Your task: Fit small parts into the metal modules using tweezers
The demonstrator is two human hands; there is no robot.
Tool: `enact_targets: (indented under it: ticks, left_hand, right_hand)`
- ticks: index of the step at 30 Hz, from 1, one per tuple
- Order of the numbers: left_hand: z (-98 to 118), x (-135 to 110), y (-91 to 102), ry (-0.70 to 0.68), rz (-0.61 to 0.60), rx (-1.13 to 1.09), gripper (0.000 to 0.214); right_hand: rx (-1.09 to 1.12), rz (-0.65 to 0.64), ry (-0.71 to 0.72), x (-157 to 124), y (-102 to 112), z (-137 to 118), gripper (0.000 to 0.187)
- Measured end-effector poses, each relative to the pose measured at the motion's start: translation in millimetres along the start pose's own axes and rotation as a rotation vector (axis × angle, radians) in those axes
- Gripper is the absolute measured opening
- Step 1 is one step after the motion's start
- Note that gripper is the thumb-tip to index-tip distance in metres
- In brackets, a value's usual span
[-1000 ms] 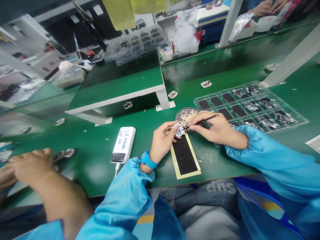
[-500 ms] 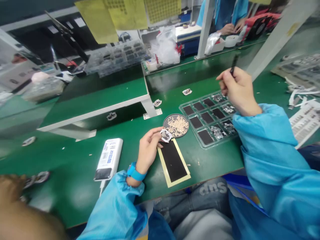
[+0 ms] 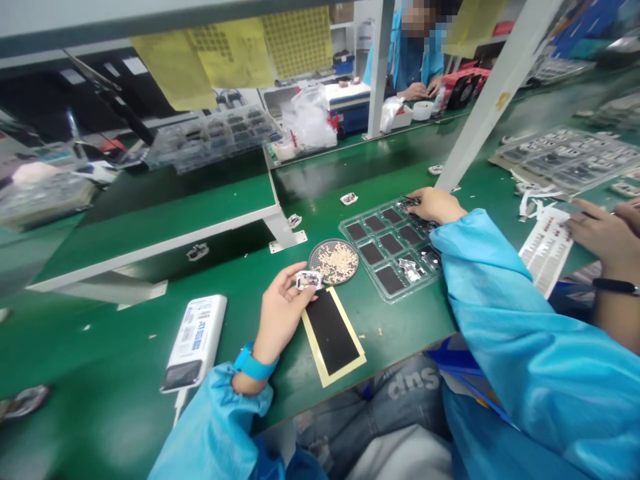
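Observation:
My left hand (image 3: 284, 303) pinches a small white-framed electronic part (image 3: 309, 280) between thumb and fingers, its inner side facing up. Just below that part lies a black sheet on yellow backing paper (image 3: 333, 333). A round dark dish (image 3: 334, 261) filled with tiny beige pieces stands close to it. My right hand (image 3: 436, 205) is over the far right of a clear compartment tray (image 3: 383, 293), fingers closed round a slim black tool (image 3: 413, 199), mostly hidden. Dark squares lie in several of the tray's compartments, and shiny metallic parts (image 3: 411, 268) in others.
A white power bank (image 3: 195, 340) with a cable lies at left. A raised green shelf (image 3: 165, 213) stands behind it. At right, another person's hand (image 3: 597, 230) is by a white label sheet (image 3: 547, 247). A slanted white post (image 3: 493, 100) rises behind the tray.
My right hand has come down from above onto the tray. My left hand has turned the white-framed part flatter. The view has shifted right, bringing a neighbour's hands in.

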State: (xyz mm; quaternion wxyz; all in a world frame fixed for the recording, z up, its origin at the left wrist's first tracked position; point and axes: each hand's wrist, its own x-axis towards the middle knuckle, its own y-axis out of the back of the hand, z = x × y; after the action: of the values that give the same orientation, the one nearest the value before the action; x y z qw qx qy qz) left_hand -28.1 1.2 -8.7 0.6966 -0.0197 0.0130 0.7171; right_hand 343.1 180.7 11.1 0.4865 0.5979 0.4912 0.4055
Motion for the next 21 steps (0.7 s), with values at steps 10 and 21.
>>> enact_targets:
  ticks: [10, 21]
  left_hand:
    - [1.2, -0.7, -1.7, 0.085, -0.031, 0.017, 0.045]
    - [7.4, -3.3, -6.7, 0.12, -0.092, 0.017, 0.04]
  right_hand:
    - [0.053, -0.029, 0.024, 12.2, -1.9, 9.8, 0.049]
    - [0.636, 0.124, 0.361, -40.6, 8.6, -46.5, 0.024]
